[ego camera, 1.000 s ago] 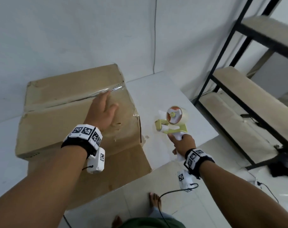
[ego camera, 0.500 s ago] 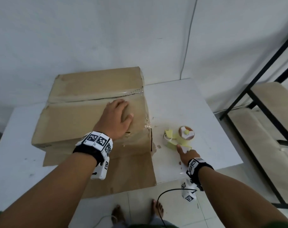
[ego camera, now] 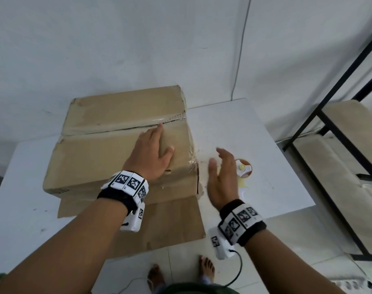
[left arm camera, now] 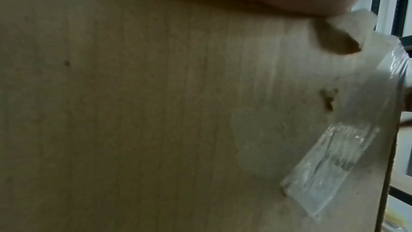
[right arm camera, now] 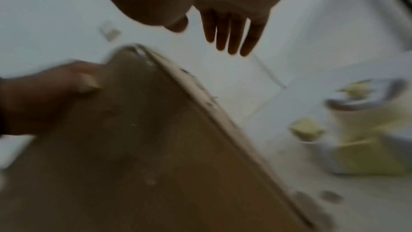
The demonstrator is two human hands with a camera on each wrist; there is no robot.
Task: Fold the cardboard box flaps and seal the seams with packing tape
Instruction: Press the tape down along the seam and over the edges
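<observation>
Your left hand (ego camera: 150, 154) lies flat, fingers (ego camera: 157, 132) straight, pressing the near top flap of the brown cardboard box (ego camera: 108, 145) just short of the taped centre seam (ego camera: 125, 126). Your right hand (ego camera: 222, 179) hovers with fingers spread and holding nothing, above the white tabletop (ego camera: 255, 149) beside the yellow-green tape dispenser (ego camera: 243, 169). Judgement: rub firmly along the clear tape toward the box's right edge, where it looks wrinkled.

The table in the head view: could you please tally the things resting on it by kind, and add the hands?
Cardboard box: 1, top seam taped
Loose cardboard sheet under the box: 1
Tape dispenser: 1, lying on the white table
Hands: 2, left hand resting flat on the box, right hand open in the air, holding nothing
Total: 5
</observation>
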